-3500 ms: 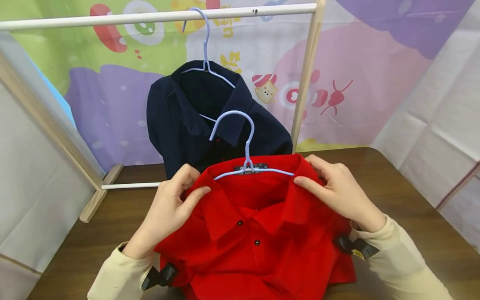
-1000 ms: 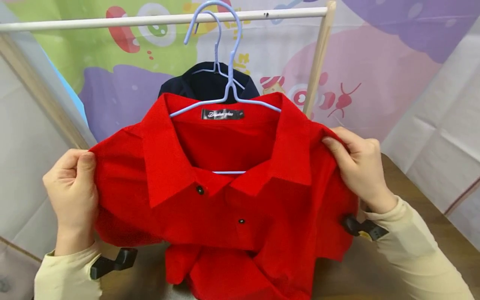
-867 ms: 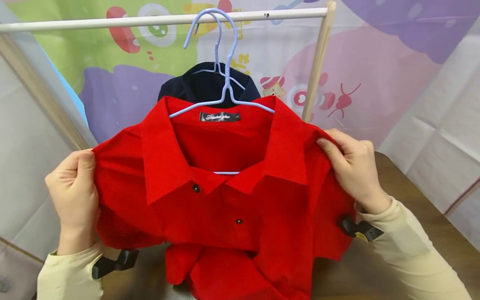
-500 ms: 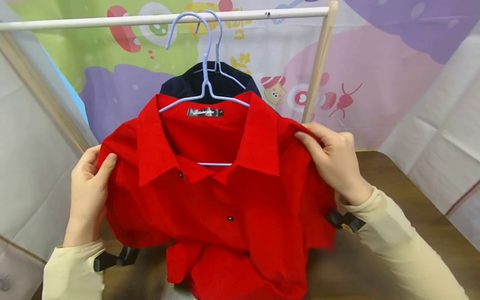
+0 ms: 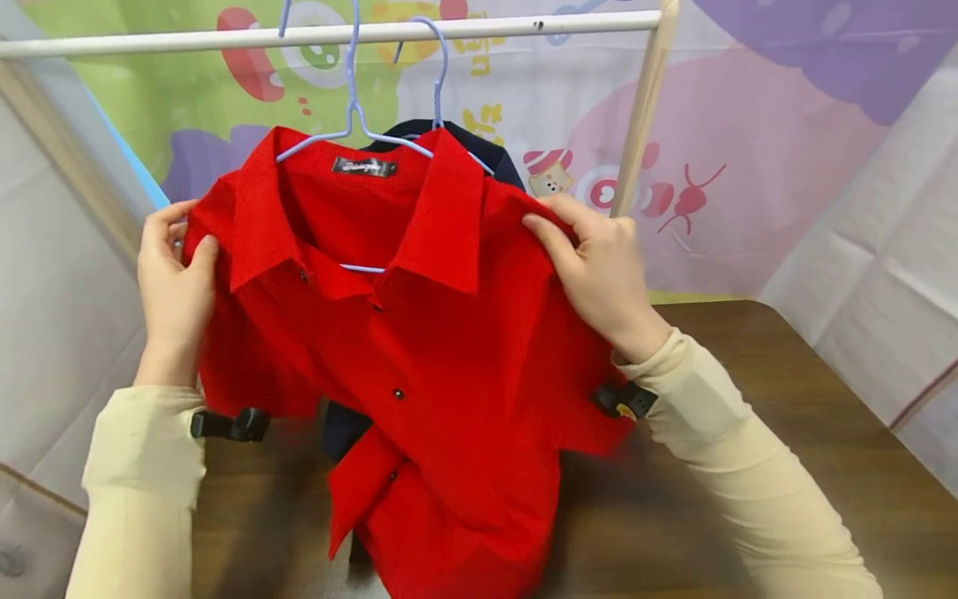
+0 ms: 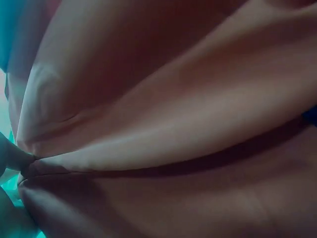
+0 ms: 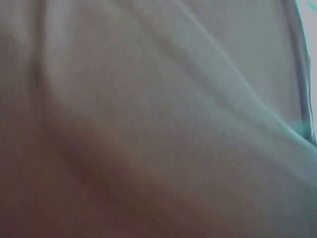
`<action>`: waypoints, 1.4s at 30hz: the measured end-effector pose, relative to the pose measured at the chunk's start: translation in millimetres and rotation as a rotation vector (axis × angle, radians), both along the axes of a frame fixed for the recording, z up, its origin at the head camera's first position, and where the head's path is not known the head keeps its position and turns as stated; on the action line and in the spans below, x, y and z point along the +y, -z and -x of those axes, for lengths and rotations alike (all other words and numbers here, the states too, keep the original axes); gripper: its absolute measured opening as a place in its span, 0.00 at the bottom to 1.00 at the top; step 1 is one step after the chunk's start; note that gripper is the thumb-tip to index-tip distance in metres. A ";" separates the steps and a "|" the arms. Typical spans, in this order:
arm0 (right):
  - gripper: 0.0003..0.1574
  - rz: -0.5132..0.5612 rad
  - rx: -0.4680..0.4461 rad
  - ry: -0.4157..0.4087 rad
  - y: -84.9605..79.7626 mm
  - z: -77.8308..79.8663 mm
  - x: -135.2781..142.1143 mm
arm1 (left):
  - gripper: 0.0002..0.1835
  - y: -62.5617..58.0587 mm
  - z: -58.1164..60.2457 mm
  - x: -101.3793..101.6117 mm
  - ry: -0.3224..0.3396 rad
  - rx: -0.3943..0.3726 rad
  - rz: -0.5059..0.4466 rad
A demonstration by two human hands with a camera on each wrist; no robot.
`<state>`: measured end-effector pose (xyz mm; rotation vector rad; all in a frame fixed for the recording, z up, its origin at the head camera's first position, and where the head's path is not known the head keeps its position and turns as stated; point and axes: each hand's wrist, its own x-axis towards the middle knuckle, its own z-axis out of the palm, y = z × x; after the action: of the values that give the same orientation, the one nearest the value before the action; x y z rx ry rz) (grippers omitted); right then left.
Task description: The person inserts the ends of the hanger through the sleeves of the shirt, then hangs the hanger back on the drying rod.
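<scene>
A red collared shirt [image 5: 449, 366] hangs on a light blue hanger [image 5: 352, 91] in the head view, held up between both hands. My left hand [image 5: 174, 291] pinches the shoulder on the left side, and my right hand [image 5: 599, 274] pinches the opposite shoulder. The hanger's hook rises in front of the rack's white rail [image 5: 509, 27]; its top is cut off by the frame edge. Whether hook and rail touch I cannot tell. Shirt cloth [image 6: 173, 129] fills the left wrist view, with fingertips at its left edge. In the right wrist view only blurred cloth [image 7: 148, 109] shows.
Behind the red shirt a navy shirt [image 5: 509, 162] hangs from the rail on another light blue hanger [image 5: 441, 71]. A wooden post [image 5: 644, 108] supports the rail at the right. Below lies a brown tabletop [image 5: 718, 391], with a printed cloth backdrop [image 5: 763, 166] behind.
Both hands have spread from the collar to the shoulders. They have raised the red shirt and moved it left, so the hanger hook now reaches above the rail beside the navy shirt's hook.
</scene>
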<state>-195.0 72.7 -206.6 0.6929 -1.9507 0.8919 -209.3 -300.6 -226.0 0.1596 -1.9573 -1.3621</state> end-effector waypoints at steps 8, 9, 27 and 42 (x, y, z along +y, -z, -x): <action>0.13 0.060 -0.045 0.022 -11.0 9.3 -28.8 | 0.24 -25.5 31.6 -8.3 -0.161 -0.059 0.273; 0.13 0.064 -0.058 0.028 -12.3 10.0 -32.0 | 0.24 -27.5 34.4 -9.5 -0.166 -0.060 0.295; 0.15 -0.012 -0.192 0.097 -34.3 19.1 -81.9 | 0.32 -26.3 53.9 -39.0 -0.087 -0.188 0.492; 0.14 -0.127 -0.191 0.132 -3.1 28.7 -108.0 | 0.26 0.1 64.9 -58.3 0.053 -0.101 0.651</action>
<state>-223.7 -35.4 -203.5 0.5601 -2.2117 0.7821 -274.1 -359.0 -226.1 -0.1375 -2.3974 -0.6964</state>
